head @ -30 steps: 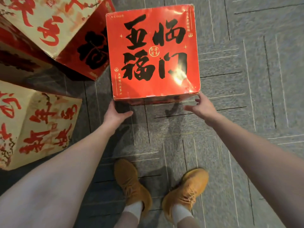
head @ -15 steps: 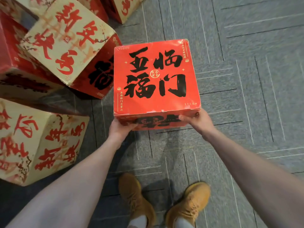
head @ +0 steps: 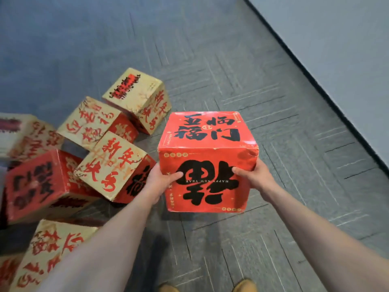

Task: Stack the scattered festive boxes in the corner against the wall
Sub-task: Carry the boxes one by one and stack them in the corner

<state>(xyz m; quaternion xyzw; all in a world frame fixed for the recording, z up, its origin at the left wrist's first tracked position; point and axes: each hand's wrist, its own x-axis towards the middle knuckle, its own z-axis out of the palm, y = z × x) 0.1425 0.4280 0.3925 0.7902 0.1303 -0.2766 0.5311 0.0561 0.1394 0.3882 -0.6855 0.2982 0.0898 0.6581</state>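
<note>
A red festive box [head: 207,144] with large black characters hangs in the air in front of me, held between both hands. My left hand [head: 157,182] grips its left side with the thumb on the near face. My right hand [head: 255,175] grips the right side the same way. Several more festive boxes lie scattered on the floor to the left: a cream box [head: 136,91] farthest away, a second cream box [head: 88,121] beside it, a cream-and-red one [head: 113,165] next to my left hand, and a red one [head: 37,182] further left.
Grey carpet tiles [head: 273,123] cover the floor. A pale wall [head: 347,49] with a dark baseboard runs diagonally along the right. Another cream box [head: 48,249] lies at lower left under my forearm. My tan shoes [head: 244,286] show at the bottom edge.
Both hands closed on the red box and lifted it off the floor. The view rose, so the wall and more scattered boxes now show.
</note>
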